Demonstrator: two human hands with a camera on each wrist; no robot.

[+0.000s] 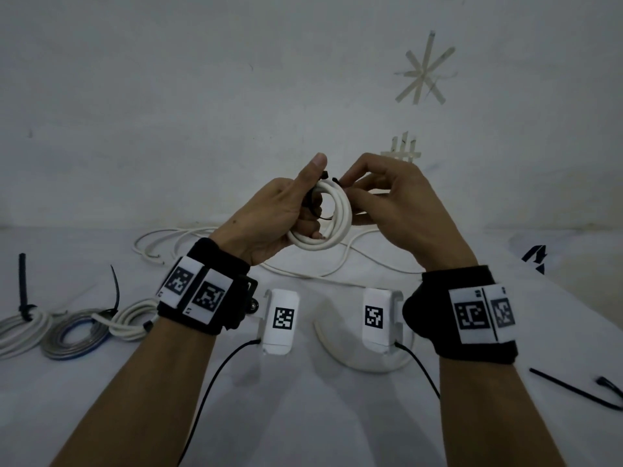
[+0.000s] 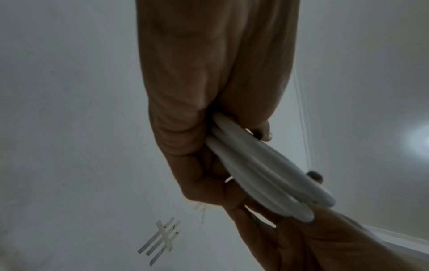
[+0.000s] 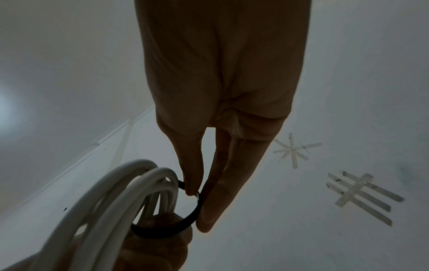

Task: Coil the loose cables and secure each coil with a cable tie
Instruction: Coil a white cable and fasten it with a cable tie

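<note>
Bare forearms, no sleeves. Each wrist carries a black fabric wrist band [image 1: 215, 298] bearing white panels printed with black square-code markers [image 1: 467, 315]. A white camera module [image 1: 281, 320], likewise marked, mounts beneath each wrist; a thin black lead [image 1: 215, 375] trails from each.

A white cloth-covered surface [image 1: 303, 416] carries it all. Well left of the raised hands sit three tied coils: white [image 1: 20, 332], grey-blue [image 1: 76, 335], white [image 1: 133, 320]. Loose white cable [image 1: 188, 235] sprawls beneath the grip; spare black cable ties [image 1: 573, 389] lie far right.
</note>
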